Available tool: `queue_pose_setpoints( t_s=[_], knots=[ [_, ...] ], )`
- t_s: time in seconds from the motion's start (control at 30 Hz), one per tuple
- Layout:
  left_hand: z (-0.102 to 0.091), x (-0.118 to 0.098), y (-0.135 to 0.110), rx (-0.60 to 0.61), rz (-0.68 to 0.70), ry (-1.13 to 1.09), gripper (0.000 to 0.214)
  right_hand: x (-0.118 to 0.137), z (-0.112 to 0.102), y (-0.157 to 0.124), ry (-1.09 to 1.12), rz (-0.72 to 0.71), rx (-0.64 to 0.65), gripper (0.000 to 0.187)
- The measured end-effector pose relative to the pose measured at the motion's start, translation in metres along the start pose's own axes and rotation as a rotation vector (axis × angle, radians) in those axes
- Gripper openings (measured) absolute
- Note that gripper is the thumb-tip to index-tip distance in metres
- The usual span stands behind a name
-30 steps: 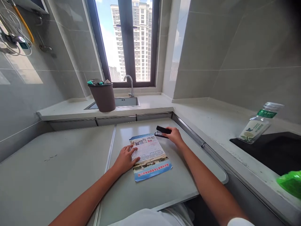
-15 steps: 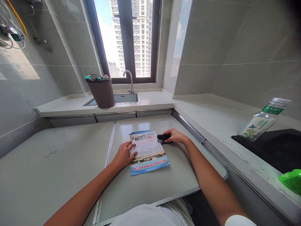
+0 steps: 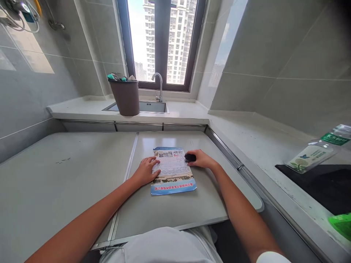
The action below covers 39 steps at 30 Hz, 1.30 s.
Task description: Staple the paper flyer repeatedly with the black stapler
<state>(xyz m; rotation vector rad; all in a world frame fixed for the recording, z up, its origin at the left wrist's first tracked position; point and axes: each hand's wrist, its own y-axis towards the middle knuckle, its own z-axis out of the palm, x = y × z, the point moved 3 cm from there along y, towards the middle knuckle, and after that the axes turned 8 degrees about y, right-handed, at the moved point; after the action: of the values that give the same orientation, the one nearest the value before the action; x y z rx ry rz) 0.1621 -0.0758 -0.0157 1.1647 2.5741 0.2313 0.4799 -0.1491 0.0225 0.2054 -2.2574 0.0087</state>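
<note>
At frame centre our left hand (image 3: 147, 171) presses spread on the leaflet (image 3: 172, 173), our right hand (image 3: 202, 160) clasps the stapler (image 3: 189, 157); we think loose pages could shift and staple crooked.

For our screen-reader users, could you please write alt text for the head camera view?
A person's left hand presses a leaflet flat on a grey table while the right hand grips a black stapler at its right edge. Behind are a bin, sink and window.

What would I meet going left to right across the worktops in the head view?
The left hand flat on paper → blue-edged printed paper leaflet → small black stapler → right hand gripping it → clear plastic bottle with green cap.
</note>
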Motion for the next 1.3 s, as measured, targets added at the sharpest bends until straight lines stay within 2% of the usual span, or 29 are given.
queue_pose_setpoints(
  t_s=[0.2, 0.37, 0.5, 0.57, 0.67, 0.77, 0.9, 1.3],
  knots=[
    [0.000, 0.000, 0.001, 0.000, 0.011, 0.003, 0.045, 0.000, 0.004, 0.003, -0.058, -0.020, -0.030, 0.032],
    [0.000, -0.001, 0.000, -0.029, 0.036, -0.016, 0.042, 0.009, 0.009, 0.002, -0.032, -0.021, 0.047, 0.032],
    [0.000, -0.001, 0.000, -0.038, 0.040, -0.023, 0.041, 0.009, 0.009, 0.004, -0.160, 0.019, -0.096, 0.027],
    [0.001, -0.001, -0.001, -0.043, 0.035, -0.035, 0.040, 0.007, 0.008, 0.005, -0.159, 0.022, -0.122, 0.034],
    [0.001, -0.001, -0.001, -0.052, 0.027, -0.056, 0.040, 0.006, 0.006, 0.004, -0.093, 0.000, -0.071, 0.040],
    [0.001, -0.001, 0.000, -0.038, 0.016, -0.054, 0.041, 0.007, 0.006, 0.004, -0.084, -0.010, -0.037, 0.037],
    [0.000, -0.001, 0.000, -0.001, 0.010, -0.036, 0.044, 0.006, 0.010, 0.006, -0.152, -0.012, -0.033, 0.037],
    [0.003, 0.000, 0.000, -0.025, 0.004, -0.068, 0.044, 0.006, 0.016, 0.009, -0.356, -0.018, -0.020, 0.036]
  ],
)
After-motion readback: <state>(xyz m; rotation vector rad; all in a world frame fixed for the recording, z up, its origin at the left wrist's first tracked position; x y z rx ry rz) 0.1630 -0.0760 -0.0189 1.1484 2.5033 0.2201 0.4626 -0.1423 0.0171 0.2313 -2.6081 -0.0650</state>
